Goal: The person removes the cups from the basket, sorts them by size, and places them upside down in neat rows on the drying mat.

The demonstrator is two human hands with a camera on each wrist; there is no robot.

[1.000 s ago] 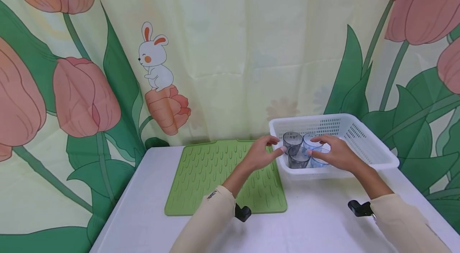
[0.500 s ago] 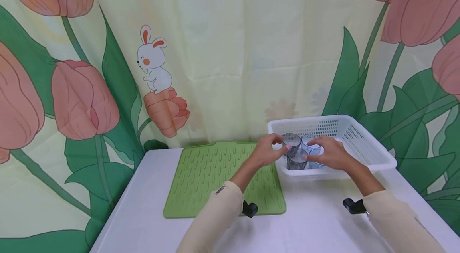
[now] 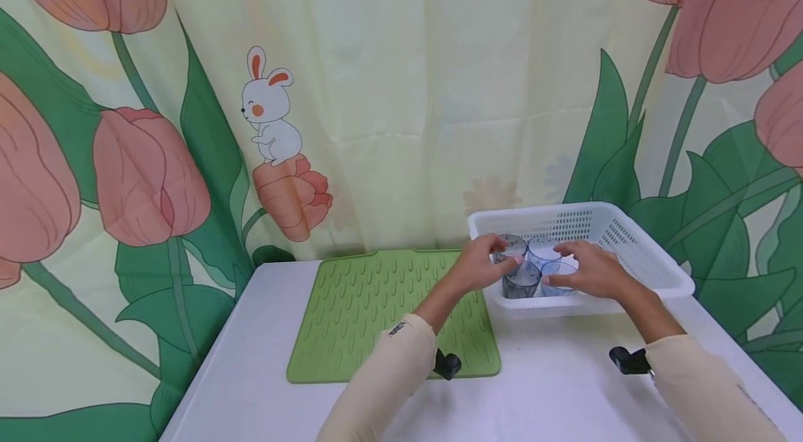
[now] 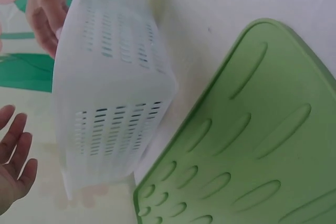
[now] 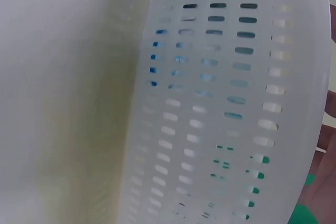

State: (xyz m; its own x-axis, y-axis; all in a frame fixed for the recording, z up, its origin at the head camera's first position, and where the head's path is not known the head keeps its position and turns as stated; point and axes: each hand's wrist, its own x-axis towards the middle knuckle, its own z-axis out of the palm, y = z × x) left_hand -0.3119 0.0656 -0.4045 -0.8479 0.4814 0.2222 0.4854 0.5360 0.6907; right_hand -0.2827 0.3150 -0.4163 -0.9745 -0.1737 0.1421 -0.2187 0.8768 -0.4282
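My left hand (image 3: 480, 265) reaches over the left end of a white slotted basket (image 3: 665, 283), thumb and fingers spread at the rear grey glass (image 3: 516, 247). In the left wrist view this hand (image 4: 16, 161) appears above the rim with its fingers loosely bent. A second grey glass (image 3: 521, 284) stands in front. To their right are a rear blue-tinted glass (image 3: 541, 248) and a front one (image 3: 557, 268). Over the front blue-tinted glass hovers my right hand (image 3: 592, 270), thumb and fingers apart. The right wrist view mostly shows the basket wall (image 5: 210, 129), with fingers behind its rim.
A green ribbed mat (image 3: 376, 316) lies flat on the white table (image 3: 552, 386), close to the basket's left end. Behind the table hangs a curtain (image 3: 376, 93) printed with tulips and a rabbit. Black wrist mounts stick out below both sleeves.
My left hand has moved right, farther over the rear grey glass. My right hand shifted left toward the grey glasses, then came back right over the blue-tinted ones. The glasses stay in place.
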